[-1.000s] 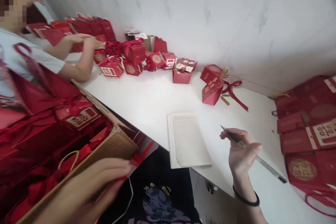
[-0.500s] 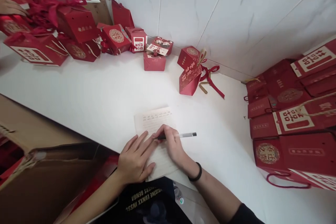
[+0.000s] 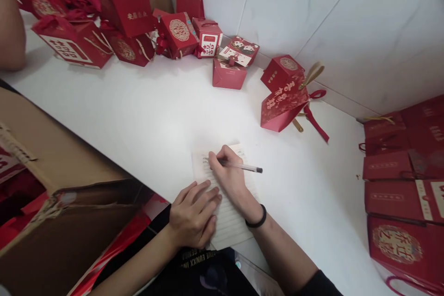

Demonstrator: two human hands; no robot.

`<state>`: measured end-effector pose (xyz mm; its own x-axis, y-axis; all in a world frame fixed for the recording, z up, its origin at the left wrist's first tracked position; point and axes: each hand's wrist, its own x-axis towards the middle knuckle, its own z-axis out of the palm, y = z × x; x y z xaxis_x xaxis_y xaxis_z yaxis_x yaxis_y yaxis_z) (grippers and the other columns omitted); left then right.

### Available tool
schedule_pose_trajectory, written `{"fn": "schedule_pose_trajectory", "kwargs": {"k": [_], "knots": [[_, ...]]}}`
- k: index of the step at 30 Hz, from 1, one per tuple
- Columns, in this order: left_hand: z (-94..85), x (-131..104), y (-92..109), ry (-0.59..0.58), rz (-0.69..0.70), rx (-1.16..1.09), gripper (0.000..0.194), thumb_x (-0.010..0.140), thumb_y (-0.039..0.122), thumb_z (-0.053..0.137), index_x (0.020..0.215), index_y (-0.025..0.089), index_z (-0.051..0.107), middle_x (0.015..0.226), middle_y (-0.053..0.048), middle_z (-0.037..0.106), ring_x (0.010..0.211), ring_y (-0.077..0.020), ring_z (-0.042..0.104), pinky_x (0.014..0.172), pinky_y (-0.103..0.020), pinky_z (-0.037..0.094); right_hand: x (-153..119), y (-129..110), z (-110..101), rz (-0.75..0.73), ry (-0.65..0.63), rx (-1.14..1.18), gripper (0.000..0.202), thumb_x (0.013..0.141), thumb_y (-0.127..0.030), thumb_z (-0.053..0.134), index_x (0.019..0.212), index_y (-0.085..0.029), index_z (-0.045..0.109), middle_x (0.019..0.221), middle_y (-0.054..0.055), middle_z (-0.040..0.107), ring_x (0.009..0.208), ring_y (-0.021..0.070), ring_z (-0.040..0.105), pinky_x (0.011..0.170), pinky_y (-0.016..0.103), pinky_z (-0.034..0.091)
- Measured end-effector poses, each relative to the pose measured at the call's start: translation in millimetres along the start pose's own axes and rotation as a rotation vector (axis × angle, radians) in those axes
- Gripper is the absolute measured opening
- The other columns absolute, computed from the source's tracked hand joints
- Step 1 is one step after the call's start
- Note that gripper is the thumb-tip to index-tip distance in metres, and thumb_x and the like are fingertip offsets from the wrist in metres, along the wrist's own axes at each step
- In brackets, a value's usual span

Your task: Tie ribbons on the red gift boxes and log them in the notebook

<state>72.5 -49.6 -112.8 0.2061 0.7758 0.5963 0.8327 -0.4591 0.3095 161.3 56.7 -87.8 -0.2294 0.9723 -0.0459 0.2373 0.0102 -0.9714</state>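
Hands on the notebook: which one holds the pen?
The right hand, with the black wristband, grips the pen; the left hand rests on the notebook without a pen.

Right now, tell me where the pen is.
In the head view, the pen is just below and right of centre, in the fingers of the right hand over the lined paper.

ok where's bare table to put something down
Bare white tabletop shows between the notepad and the row of red boxes, and between the notepad and the stacked boxes on the right. It's crowded at upper left, and on the notepad under the left hand and right hand.
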Motion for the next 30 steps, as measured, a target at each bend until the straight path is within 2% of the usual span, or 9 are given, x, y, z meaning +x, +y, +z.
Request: {"fn": "schedule_pose_trajectory", "kwargs": {"k": [2, 8, 15, 21, 30], "knots": [[1.0, -0.5, 1.0, 0.015, -0.016, -0.011, 0.030, 0.076, 0.023, 0.043, 0.092, 0.014, 0.067, 0.097, -0.006, 0.071, 0.101, -0.0270, 0.060, 0.088, -0.041, 0.043, -0.7, 2.7, -0.4, -0.050, -0.005, -0.075, 0.035, 0.081, -0.034, 0.051, 0.055, -0.020, 0.032, 0.047, -0.007, 0.037, 0.046, 0.0081, 0.035, 0.048, 0.022, 0.032], [4.0, -4.0, 2.5, 0.029, -0.052, -0.036, 0.030, 0.075, 0.023, 0.043, 0.091, 0.015, 0.067, 0.098, -0.004, 0.071, 0.101, -0.0253, 0.059, 0.090, -0.039, 0.043, -4.8, 3.5, 1.2, -0.080, -0.010, -0.213, 0.034, 0.079, -0.029, 0.048, 0.055, -0.020, 0.025, 0.046, -0.008, 0.027, 0.044, 0.0074, 0.026, 0.045, 0.022, 0.026], [6.0, -6.7, 3.3, 0.036, -0.069, -0.047, 0.030, 0.075, 0.023, 0.043, 0.093, 0.015, 0.066, 0.099, -0.003, 0.070, 0.103, -0.0240, 0.059, 0.090, -0.038, 0.042, -3.1, 4.8, 1.6, -0.097, 0.002, -0.268, 0.032, 0.074, -0.024, 0.047, 0.055, -0.021, 0.022, 0.047, -0.008, 0.023, 0.045, 0.0075, 0.023, 0.043, 0.022, 0.023], [5.4, -6.7, 4.1, 0.025, -0.082, -0.054, 0.030, 0.075, 0.023, 0.043, 0.093, 0.015, 0.066, 0.101, -0.003, 0.070, 0.105, -0.0238, 0.058, 0.089, -0.038, 0.041, -4.2, 5.1, 1.5, -0.040, -0.004, -0.235, 0.034, 0.078, -0.030, 0.047, 0.056, -0.021, 0.024, 0.049, -0.007, 0.024, 0.047, 0.0081, 0.025, 0.045, 0.023, 0.025], [5.9, -6.5, 4.2, 0.032, -0.086, -0.064, 0.030, 0.075, 0.023, 0.043, 0.094, 0.015, 0.065, 0.101, -0.003, 0.070, 0.105, -0.0229, 0.058, 0.089, -0.037, 0.040, -4.7, 5.2, 0.7, -0.063, 0.025, -0.269, 0.031, 0.076, -0.025, 0.045, 0.057, -0.021, 0.021, 0.051, -0.007, 0.021, 0.048, 0.0084, 0.023, 0.045, 0.023, 0.023]]}}
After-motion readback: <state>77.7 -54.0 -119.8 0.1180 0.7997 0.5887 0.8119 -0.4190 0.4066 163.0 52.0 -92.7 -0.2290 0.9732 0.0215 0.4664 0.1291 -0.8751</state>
